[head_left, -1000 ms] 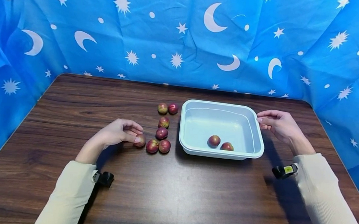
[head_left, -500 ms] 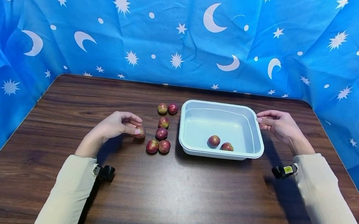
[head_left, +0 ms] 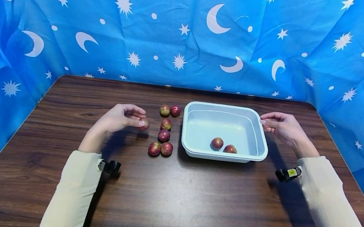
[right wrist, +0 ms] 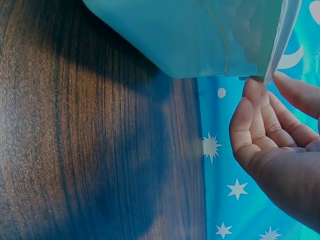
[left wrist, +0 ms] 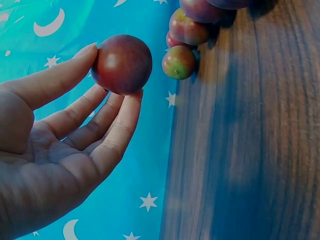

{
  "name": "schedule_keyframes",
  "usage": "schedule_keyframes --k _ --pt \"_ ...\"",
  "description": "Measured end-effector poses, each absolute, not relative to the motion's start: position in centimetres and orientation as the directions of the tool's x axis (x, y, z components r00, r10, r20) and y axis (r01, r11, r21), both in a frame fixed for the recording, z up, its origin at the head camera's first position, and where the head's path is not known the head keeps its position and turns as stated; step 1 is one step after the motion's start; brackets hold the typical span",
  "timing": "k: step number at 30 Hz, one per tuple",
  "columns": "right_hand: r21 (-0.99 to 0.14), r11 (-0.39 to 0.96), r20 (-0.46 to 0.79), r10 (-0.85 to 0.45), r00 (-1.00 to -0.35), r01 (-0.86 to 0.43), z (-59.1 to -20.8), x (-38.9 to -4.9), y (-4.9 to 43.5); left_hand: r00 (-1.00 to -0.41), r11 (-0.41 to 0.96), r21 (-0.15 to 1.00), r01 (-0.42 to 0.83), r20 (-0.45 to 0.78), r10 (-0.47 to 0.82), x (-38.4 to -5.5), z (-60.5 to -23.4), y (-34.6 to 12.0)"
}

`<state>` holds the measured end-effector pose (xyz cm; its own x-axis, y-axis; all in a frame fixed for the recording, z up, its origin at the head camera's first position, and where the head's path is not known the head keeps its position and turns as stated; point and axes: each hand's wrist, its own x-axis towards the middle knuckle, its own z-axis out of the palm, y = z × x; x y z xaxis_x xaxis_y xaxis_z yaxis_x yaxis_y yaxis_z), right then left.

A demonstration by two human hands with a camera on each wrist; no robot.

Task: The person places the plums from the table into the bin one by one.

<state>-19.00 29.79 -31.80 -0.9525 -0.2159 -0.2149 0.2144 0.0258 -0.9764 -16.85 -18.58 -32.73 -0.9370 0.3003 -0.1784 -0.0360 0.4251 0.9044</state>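
My left hand [head_left: 117,118] pinches a reddish plum [left wrist: 122,64] between thumb and fingertips, just left of the other fruit. Several red-and-green plums lie on the table in a bracket-like pattern: a pair at the back [head_left: 165,110], two in the middle [head_left: 164,135] and a pair in front [head_left: 154,148]. On the right stands a white plastic basin [head_left: 191,152] with two plums inside, one [head_left: 217,143] beside the other [head_left: 230,149]. With thumb and fingers my right hand [head_left: 283,127] grips the basin's right rim [right wrist: 276,45].
A dark wood-grain table [head_left: 172,201] bears everything. Blue cloth [head_left: 177,28] printed with moons and stars hangs behind it and along both sides. Each sleeve carries a small black wrist camera, the left one [head_left: 111,167] and the right one [head_left: 287,174].
My left hand has moved away from me with the plum, from beside the front pair to beside the middle ones. The right hand and the basin have stayed in place.
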Motion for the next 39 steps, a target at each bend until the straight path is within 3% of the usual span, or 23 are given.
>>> schedule_keyframes --k 20,27,33,39 --pt "-0.975 0.04 -0.22 -0.206 -0.954 0.217 -31.9 -19.0 29.8 -0.949 0.435 0.9 -0.015 -0.15 0.277 -17.7 -30.7 -17.9" --pt "-0.971 0.127 -0.223 -0.148 -0.964 0.205 -32.0 -19.1 29.5 -0.952 0.424 0.906 -0.009 -0.138 0.273 -17.9 -30.0 -17.4" --pt "-0.975 0.044 -0.22 -0.212 -0.952 0.216 -31.8 -19.0 29.8 -0.954 0.439 0.898 0.026 -0.108 0.278 -18.3 -29.3 -16.9" --pt "-0.974 0.061 -0.227 -0.211 -0.951 0.219 -31.7 -18.9 29.9 -0.956 0.462 0.886 0.049 -0.092 0.277 -18.7 -28.6 -16.6"
